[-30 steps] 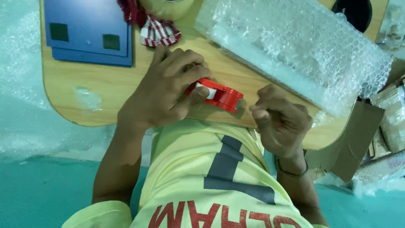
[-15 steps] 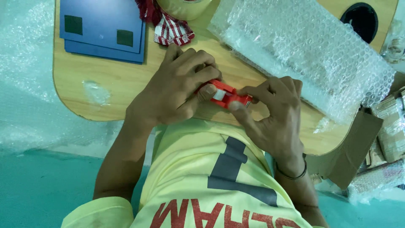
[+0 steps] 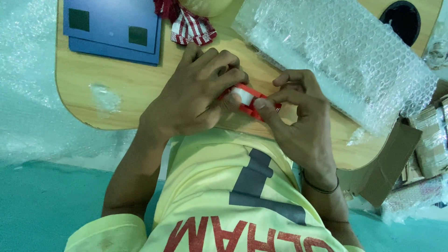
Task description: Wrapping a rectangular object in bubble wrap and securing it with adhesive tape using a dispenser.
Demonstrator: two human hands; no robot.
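Hands meet over a small red tape dispenser (image 3: 248, 101) at the near edge of the wooden table (image 3: 116, 112); the left hand (image 3: 196, 98) wraps around it, fingers curled and closed on its body, so that only the red frame and a patch of white roll show between the knuckles; the right hand (image 3: 298, 121) comes in from the other side, thumb and forefinger pinched together at the dispenser's front end, apparently on the tape's loose end, though the strip itself is too small to make out. By my reading the work is at an early stage: the dispenser is picked up and steadied, but no length of tape is drawn out yet and none is stuck anywhere; the sheet of bubble wrap (image 3: 340, 56) lies loose and unsealed just beyond the hands, touched by neither. Farther off on the table lie a blue flat folder (image 3: 112, 28) and a red-and-white striped cloth (image 3: 189, 25); a piece of brown cardboard (image 3: 387, 158) hangs off the table's right side.
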